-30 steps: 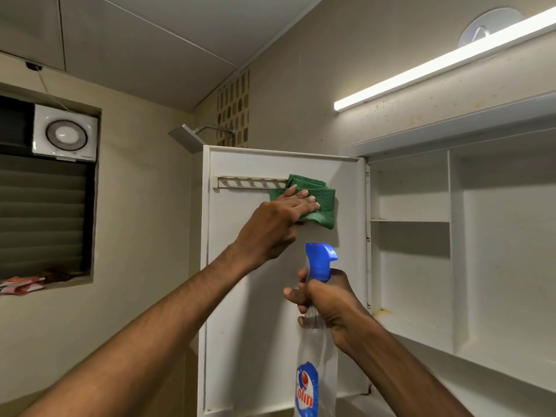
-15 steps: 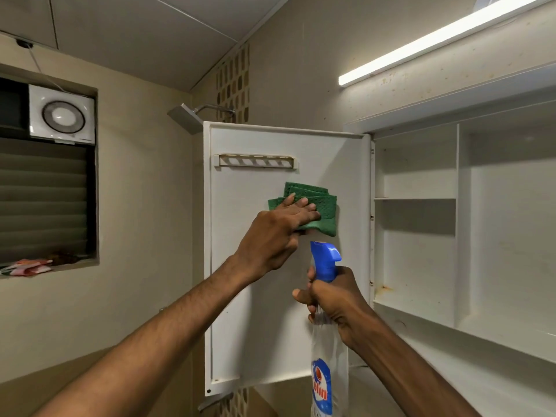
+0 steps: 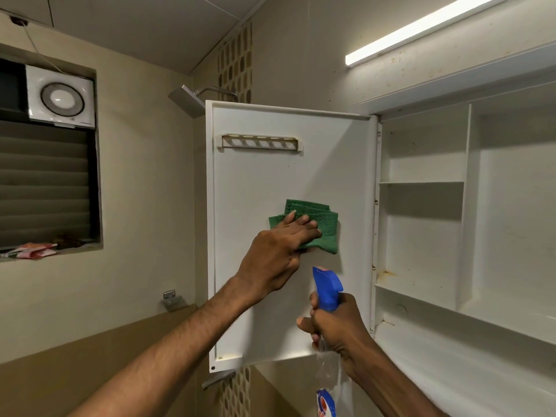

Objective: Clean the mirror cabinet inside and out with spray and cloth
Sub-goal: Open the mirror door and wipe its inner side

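The white cabinet door (image 3: pixel 270 182) hangs wide open, its inner face toward me, with a slotted holder rail (image 3: pixel 260 142) near the top. My left hand (image 3: pixel 276 257) presses a folded green cloth (image 3: pixel 322 227) flat against the middle of that inner face. Just below, my right hand (image 3: pixel 337 323) grips the neck of a clear spray bottle with a blue trigger head (image 3: pixel 328 287), held upright in front of the door's lower right part. The open cabinet (image 3: pixel 421 236) to the right shows bare white shelves with a rust stain at the hinge side.
A lit tube light (image 3: pixel 421 28) runs above the cabinet. A shower head (image 3: pixel 186 99) pokes out behind the door's top. On the left wall sit an exhaust fan (image 3: pixel 60 97) and a louvred window (image 3: pixel 45 182) with packets on its sill.
My left hand has slid the green cloth down the door from the holder rail to the middle. The bottle hand stays below it, and the view has tilted down a little.
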A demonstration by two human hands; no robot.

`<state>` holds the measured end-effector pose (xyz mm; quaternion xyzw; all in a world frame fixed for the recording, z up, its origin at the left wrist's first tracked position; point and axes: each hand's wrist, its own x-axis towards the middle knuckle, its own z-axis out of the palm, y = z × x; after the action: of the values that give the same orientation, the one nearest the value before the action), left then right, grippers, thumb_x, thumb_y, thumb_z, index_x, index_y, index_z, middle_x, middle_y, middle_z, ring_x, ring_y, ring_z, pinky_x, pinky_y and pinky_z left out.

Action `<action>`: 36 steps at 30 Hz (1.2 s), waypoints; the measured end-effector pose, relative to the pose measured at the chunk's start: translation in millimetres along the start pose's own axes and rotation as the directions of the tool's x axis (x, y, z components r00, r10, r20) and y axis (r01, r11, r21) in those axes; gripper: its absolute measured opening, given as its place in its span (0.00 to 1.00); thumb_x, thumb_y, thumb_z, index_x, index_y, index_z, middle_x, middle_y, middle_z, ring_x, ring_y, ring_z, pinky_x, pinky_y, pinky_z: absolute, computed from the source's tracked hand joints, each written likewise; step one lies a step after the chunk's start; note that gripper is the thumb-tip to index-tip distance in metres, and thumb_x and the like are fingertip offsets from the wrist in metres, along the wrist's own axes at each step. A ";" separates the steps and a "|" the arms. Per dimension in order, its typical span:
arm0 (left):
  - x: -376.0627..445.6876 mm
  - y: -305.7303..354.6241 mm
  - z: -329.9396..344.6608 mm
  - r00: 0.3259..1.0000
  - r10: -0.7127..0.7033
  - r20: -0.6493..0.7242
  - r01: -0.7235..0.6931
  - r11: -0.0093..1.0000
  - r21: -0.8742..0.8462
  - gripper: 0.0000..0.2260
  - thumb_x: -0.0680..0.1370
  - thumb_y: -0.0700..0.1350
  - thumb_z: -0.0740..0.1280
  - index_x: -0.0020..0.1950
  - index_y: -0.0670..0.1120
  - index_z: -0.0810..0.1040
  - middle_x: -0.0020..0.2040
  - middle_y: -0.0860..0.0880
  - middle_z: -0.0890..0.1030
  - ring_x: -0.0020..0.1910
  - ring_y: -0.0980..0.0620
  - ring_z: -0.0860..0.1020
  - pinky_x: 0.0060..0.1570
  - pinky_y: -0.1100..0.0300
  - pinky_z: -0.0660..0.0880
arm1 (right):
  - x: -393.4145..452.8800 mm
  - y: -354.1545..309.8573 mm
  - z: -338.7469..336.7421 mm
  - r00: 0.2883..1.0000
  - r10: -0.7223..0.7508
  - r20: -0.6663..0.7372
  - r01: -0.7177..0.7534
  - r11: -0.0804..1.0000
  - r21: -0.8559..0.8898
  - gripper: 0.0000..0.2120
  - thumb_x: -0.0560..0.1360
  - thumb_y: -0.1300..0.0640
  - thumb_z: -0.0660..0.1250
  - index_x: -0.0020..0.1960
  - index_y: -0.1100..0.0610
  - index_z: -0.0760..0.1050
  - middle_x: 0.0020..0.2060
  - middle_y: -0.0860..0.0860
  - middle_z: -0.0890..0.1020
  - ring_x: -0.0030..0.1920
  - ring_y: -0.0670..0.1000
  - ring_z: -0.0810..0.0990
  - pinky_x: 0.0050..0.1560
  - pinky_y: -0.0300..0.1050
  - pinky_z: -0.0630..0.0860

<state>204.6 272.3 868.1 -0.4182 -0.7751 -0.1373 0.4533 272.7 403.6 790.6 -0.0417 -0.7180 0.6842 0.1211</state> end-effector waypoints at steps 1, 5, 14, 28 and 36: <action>-2.9 0.9 1.9 1.000 0.000 0.003 0.000 1.000 -0.001 0.21 0.74 0.35 0.65 0.65 0.49 0.75 0.67 0.53 0.74 0.71 0.58 0.66 0.73 0.66 0.55 | -1.3 4.0 0.2 1.000 0.007 -0.006 -0.007 1.000 -0.013 0.11 0.68 0.72 0.65 0.41 0.56 0.73 0.21 0.48 0.76 0.23 0.49 0.74 0.28 0.42 0.73; -16.6 4.2 9.0 1.000 -0.007 0.016 0.007 1.000 -0.016 0.21 0.75 0.35 0.64 0.66 0.49 0.75 0.68 0.53 0.74 0.71 0.57 0.67 0.73 0.64 0.56 | -6.4 19.6 0.7 0.999 0.041 -0.017 -0.042 0.999 -0.035 0.12 0.65 0.72 0.68 0.41 0.57 0.74 0.27 0.51 0.75 0.25 0.51 0.74 0.28 0.42 0.74; -52.5 15.7 24.7 0.998 -0.024 0.066 0.030 0.996 -0.085 0.24 0.72 0.35 0.58 0.67 0.48 0.74 0.69 0.52 0.73 0.72 0.56 0.65 0.74 0.60 0.57 | -15.3 57.7 2.9 0.987 0.151 -0.056 -0.154 0.987 -0.041 0.12 0.64 0.72 0.68 0.40 0.56 0.75 0.24 0.50 0.76 0.22 0.48 0.73 0.27 0.40 0.74; -106.7 37.5 50.8 0.982 -0.071 0.176 0.096 0.986 -0.137 0.27 0.69 0.39 0.55 0.68 0.47 0.74 0.70 0.50 0.72 0.72 0.55 0.65 0.73 0.55 0.61 | -21.1 95.0 2.8 0.954 0.252 -0.161 -0.265 0.962 -0.061 0.10 0.68 0.72 0.63 0.40 0.59 0.75 0.25 0.53 0.78 0.29 0.56 0.81 0.25 0.41 0.73; -130.7 47.6 69.3 0.973 -0.112 0.200 0.142 0.980 -0.142 0.25 0.71 0.38 0.60 0.69 0.49 0.73 0.70 0.51 0.72 0.72 0.55 0.66 0.72 0.54 0.63 | -29.8 107.6 -5.2 0.952 0.270 -0.146 -0.278 0.960 -0.032 0.11 0.67 0.75 0.66 0.42 0.60 0.74 0.31 0.56 0.78 0.26 0.53 0.77 0.24 0.40 0.72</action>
<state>231.9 274.0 715.1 -0.4129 -0.8272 -0.1852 0.3331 291.3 408.4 680.4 -0.1919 -0.7126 0.6708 0.0738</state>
